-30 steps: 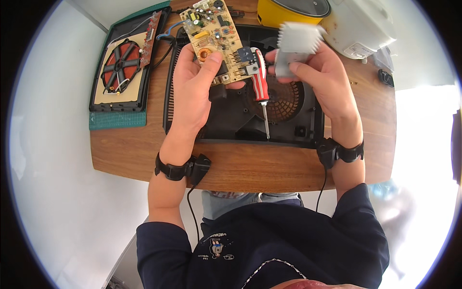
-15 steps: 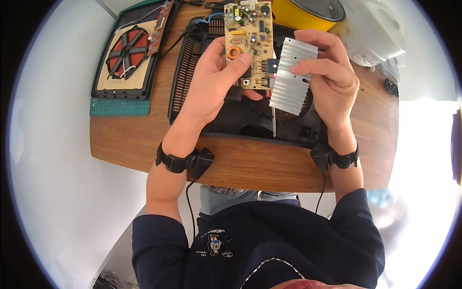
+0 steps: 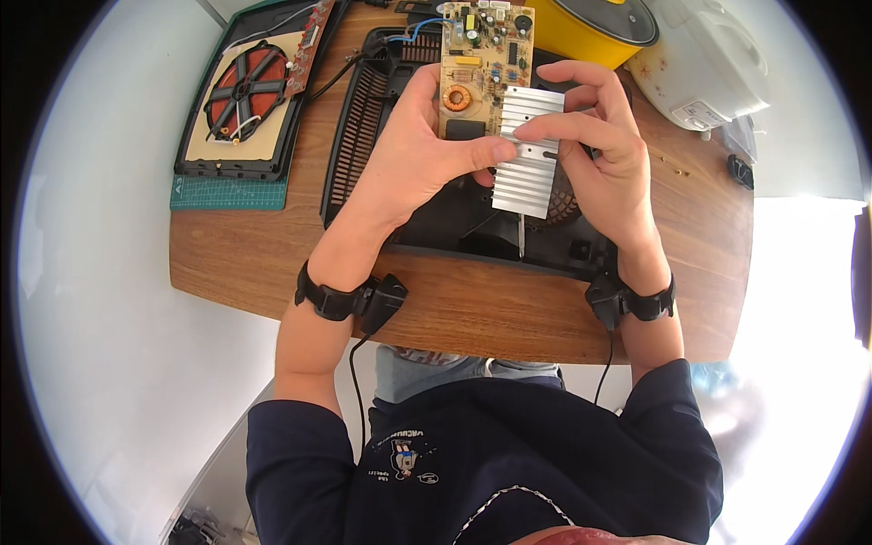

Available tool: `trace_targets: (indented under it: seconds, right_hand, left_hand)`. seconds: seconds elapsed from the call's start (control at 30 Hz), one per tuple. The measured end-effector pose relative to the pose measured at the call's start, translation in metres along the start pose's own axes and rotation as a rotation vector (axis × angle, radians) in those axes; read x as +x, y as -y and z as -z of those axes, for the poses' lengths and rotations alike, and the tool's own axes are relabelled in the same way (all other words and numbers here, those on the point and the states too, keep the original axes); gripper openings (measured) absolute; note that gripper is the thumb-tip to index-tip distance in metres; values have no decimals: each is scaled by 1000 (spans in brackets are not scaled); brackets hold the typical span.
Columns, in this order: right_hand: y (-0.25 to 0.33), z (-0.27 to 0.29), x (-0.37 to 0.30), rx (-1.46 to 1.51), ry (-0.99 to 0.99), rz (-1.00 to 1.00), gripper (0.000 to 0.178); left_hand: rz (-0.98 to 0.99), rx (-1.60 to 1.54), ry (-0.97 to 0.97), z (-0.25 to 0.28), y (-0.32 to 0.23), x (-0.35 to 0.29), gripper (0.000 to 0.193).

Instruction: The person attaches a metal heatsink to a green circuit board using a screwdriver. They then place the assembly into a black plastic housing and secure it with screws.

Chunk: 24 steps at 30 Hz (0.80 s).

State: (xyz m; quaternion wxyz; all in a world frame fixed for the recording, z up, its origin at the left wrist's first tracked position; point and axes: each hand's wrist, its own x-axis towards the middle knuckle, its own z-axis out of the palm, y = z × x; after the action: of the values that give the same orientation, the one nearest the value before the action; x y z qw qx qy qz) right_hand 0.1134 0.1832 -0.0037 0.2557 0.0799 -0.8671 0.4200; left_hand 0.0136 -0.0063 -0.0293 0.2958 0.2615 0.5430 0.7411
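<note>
My left hand [image 3: 413, 163] grips the tan circuit board [image 3: 486, 77] by its left side, with the thumb stretched across onto the heat sink. The board carries an orange copper coil [image 3: 457, 97] and many small parts. The ribbed silver heat sink [image 3: 527, 186] lies over the board's lower right corner. My right hand [image 3: 618, 154] holds it from the right, index finger laid on its face and other fingers behind. Below both hands is an open black plastic housing [image 3: 436, 227] with vent slots. A thin metal rod [image 3: 521, 241] shows beneath the heat sink; its other end is hidden.
At the left, a black panel [image 3: 227, 168] with a round coil [image 3: 245, 91] lies partly on a green cutting mat [image 3: 236, 193]. A yellow pot [image 3: 581, 38] and a white appliance [image 3: 695, 64] stand at the back right. Tiny screws [image 3: 679, 171] lie near a small black object [image 3: 740, 171].
The heat sink has moved left against the board and now covers its lower right corner. My left thumb has shifted from the board onto the heat sink. The board has moved slightly right.
</note>
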Motion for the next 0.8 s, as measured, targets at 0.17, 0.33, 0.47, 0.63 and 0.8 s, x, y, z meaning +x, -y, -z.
trace_targets:
  seconds: [0.17,0.33,0.47,0.63,0.8]
  right_hand:
    - [-6,-5,-5,288,-40,-196,39]
    - [-1,-10,-8,430,9,-395,57]
    - [-3,-10,-8,415,58,-468,61]
    - [-8,-6,-8,497,28,-509,58]
    - [-5,-2,-7,476,35,-520,55]
  left_hand:
    - [-13,42,-36,0,-1,1,70]
    - [-48,47,-109,1,1,2,68]
    - [-71,90,-109,2,3,3,63]
    - [-40,-38,-97,2,7,2,39]
    - [-52,27,-101,2,11,3,34]
